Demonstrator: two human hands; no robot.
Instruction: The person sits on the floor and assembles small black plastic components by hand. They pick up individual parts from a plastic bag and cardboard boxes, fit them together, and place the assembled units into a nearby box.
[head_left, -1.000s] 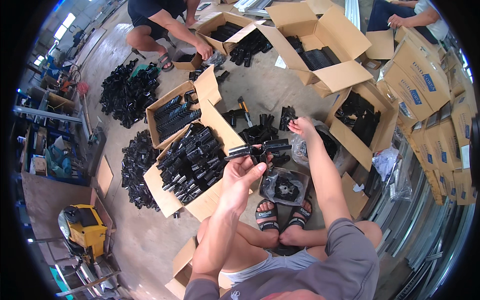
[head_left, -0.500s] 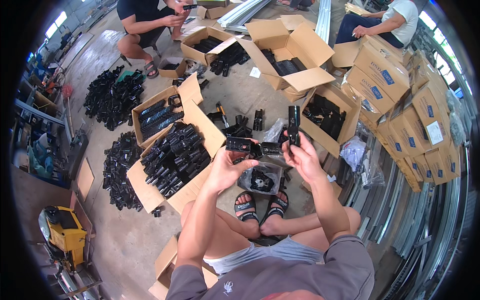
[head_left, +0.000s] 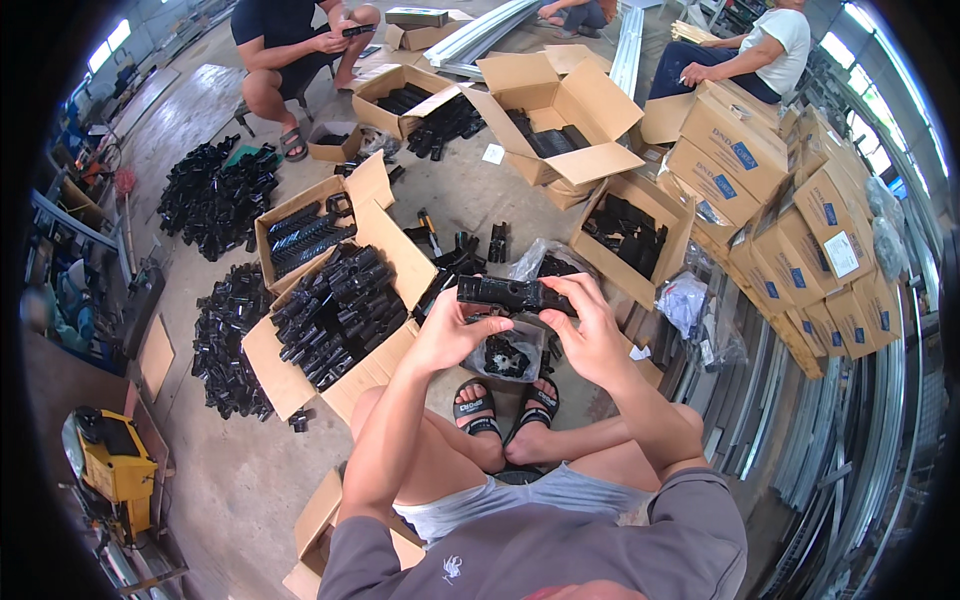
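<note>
Black plastic bracket [head_left: 515, 293] held level above the knees, left hand [head_left: 450, 335] and right hand [head_left: 590, 335] both clamped on its ends; best kept aligned, pressed evenly together.

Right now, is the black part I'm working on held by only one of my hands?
No, both the left hand and the right hand grip the long black part, one at each end.

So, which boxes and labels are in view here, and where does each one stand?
Stack of closed brown cardboard boxes: right side, with blue and white rectangular labels.
Open brown cardboard box of black plastic parts: left of the hands.
Open brown cardboard box: top centre, flaps up.
Small white paper label: on the floor beside it.
</note>
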